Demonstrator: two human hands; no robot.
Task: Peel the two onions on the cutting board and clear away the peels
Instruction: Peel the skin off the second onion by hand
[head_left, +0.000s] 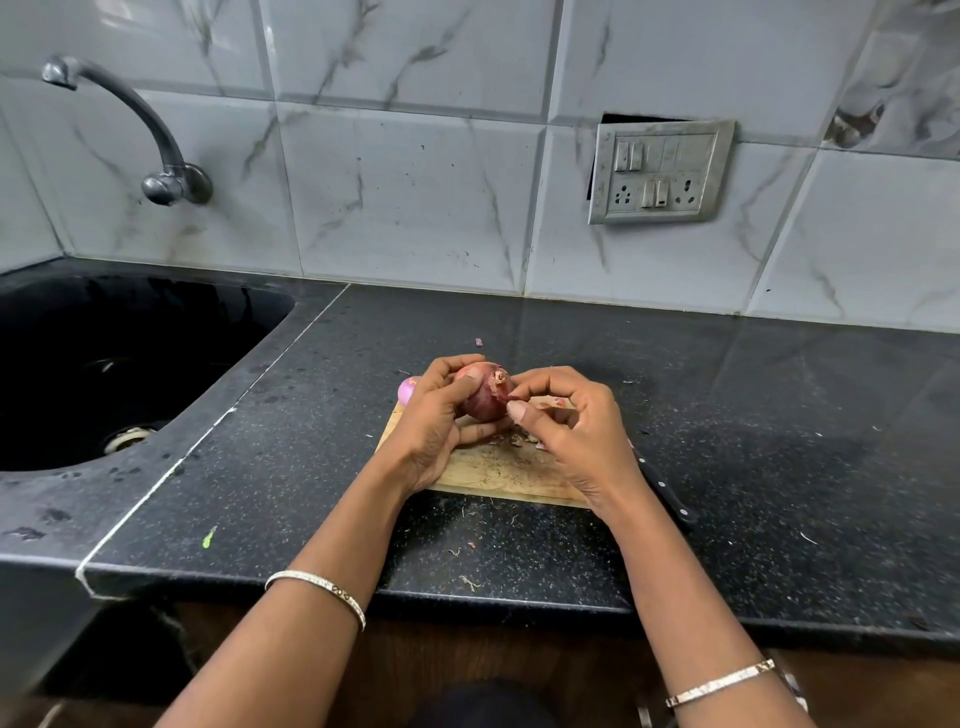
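Red-skinned, the onion (483, 397) is gripped by the left hand (434, 426) above the wooden cutting board (498, 473), its cut end turned toward the right hand (566, 431), by which a strip of skin is pinched, presumably so peelings are caught by the board, near the paler second onion (408, 388).

A black speckled countertop (727, 415) fills the middle of the frame, with a dark sink (270, 312) sunk into it at the left. A wooden cutting board (498, 475) lies at centre, a black-handled knife (667, 491) just beside its right edge. Loose bits dot the stone: a pinkish scrap (478, 341) above the board, a green scrap (209, 538) at lower left, and root fibres (470, 582) near the front edge.
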